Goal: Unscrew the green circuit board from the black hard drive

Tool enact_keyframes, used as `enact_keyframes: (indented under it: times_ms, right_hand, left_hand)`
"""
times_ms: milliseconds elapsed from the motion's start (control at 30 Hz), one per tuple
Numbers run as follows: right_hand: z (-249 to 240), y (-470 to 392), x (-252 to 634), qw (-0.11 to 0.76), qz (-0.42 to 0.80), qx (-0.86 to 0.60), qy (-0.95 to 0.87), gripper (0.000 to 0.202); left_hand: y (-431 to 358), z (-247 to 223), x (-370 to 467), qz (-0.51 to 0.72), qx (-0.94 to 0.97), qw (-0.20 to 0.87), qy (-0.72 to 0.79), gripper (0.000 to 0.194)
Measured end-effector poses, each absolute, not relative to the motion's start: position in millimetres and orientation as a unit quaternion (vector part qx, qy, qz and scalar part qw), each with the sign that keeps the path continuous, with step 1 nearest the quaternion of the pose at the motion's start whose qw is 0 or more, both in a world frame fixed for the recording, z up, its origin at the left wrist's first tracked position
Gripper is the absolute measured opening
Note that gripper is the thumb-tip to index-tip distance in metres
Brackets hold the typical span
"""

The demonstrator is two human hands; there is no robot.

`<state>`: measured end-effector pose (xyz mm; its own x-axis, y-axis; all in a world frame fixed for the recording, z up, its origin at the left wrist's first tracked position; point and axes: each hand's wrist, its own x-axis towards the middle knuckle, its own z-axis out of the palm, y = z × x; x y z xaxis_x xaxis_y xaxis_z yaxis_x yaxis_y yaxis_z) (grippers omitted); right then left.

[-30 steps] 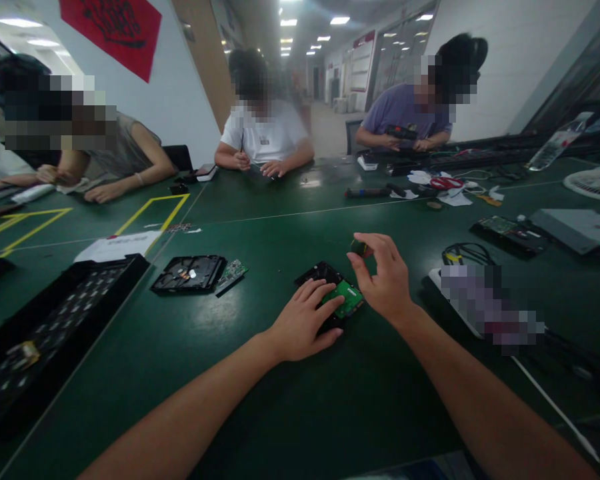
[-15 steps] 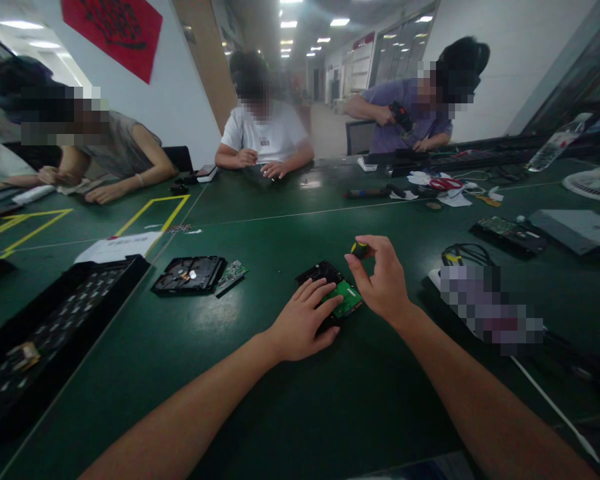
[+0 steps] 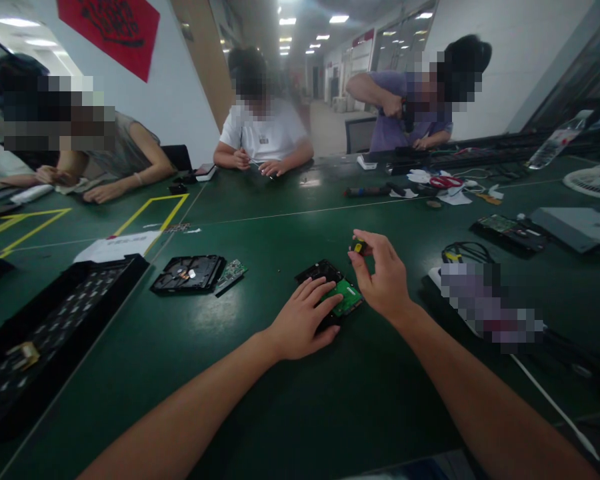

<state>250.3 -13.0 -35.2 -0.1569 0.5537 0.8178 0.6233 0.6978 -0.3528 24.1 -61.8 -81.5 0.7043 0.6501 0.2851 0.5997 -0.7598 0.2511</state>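
A black hard drive with a green circuit board [image 3: 347, 297] lies on the dark green table in front of me. My left hand [image 3: 305, 319] rests on the drive, its fingers spread over the board and the near edge. Above the drive's right side, my right hand [image 3: 380, 270] pinches the yellow and black handle of a small screwdriver [image 3: 359, 246] between thumb and fingers. The screwdriver's shaft is too faint to make out, and so is where its tip rests.
To the left are an opened drive [image 3: 189, 273], a loose circuit board [image 3: 231, 275] and a long black tray [image 3: 60, 333]. At the right lie another drive [image 3: 510, 235], a grey box [image 3: 575, 230] and cables. Three people work across the table.
My right hand and the screwdriver handle have shifted slightly upward, and the handle has turned a little. My left hand stays on the drive. The person at the right has raised a power tool.
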Motion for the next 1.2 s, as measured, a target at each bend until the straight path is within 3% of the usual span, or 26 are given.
enact_keyframes:
  times_ms: [233,433,667,867,1033,1200]
  right_hand:
    - [-31.9,-15.2,250.6,0.527,-0.052,-0.393,-0.752,0.033]
    - [-32.6,-14.6,249.5,0.515,-0.038,-0.39,-0.762,0.045]
    - [-30.5,-14.9,250.9,0.518,-0.052,-0.395,-0.757,0.032]
    - [-32.1,-14.7,249.6,0.511,-0.019,-0.386,-0.767,0.039]
    - [-31.5,-14.1,250.2,0.527,-0.052,-0.389,-0.754,0.032]
    - [-32.4,-13.6,250.3,0.517,-0.029,-0.375,-0.769,0.045]
  left_hand:
    - [-61.5,-81.5,23.8,0.181,0.92,0.065,0.342,0.064]
    - [-61.6,-80.7,23.6,0.179,0.921,0.068,0.339,0.065]
    - [-62.0,-81.3,24.0,0.182,0.921,0.062,0.338,0.065]
    - [-61.7,-82.3,22.5,0.182,0.92,0.065,0.342,0.065]
    - [-61.9,-81.5,22.4,0.178,0.921,0.067,0.339,0.064]
    - [-61.5,-80.9,23.2,0.178,0.921,0.068,0.341,0.065]
